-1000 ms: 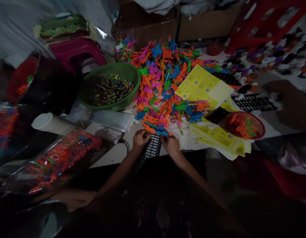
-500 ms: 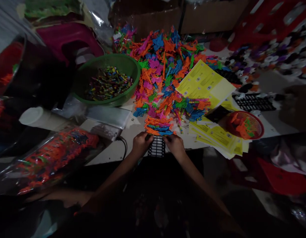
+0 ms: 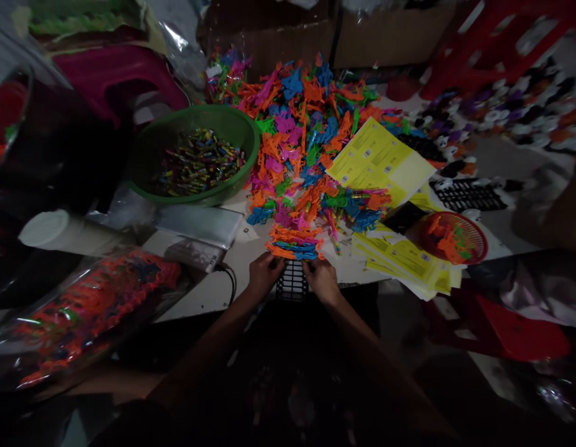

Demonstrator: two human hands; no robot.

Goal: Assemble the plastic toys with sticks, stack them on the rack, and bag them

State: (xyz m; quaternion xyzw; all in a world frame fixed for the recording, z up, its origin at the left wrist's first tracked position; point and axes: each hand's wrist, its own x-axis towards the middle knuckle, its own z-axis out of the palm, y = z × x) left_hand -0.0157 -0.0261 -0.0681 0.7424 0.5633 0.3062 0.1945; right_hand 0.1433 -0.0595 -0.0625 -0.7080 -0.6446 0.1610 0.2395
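A black slotted rack [image 3: 292,282] lies at the table's front edge, with a row of orange, blue and pink plastic pieces [image 3: 296,243] across its far part. My left hand [image 3: 265,273] is closed at the row's left end, beside the rack. At the right end, my right hand [image 3: 322,276] is closed too, its fingertips by the rack's edge. What the fingertips pinch is too small and dark to make out. Beyond the row spreads a big heap of colourful plastic pieces [image 3: 310,124].
A green basin [image 3: 255,146] of small wrapped sticks stands left of the heap. Yellow printed sheets [image 3: 378,155] and a red basket [image 3: 481,239] are on the right. A filled clear bag [image 3: 96,304] lies at left; cardboard boxes [image 3: 390,37] stand behind.
The view has shifted slightly, so most things sit a little further left and lower. Both hands remain beside the rack, and the row now shows more orange at its near edge.
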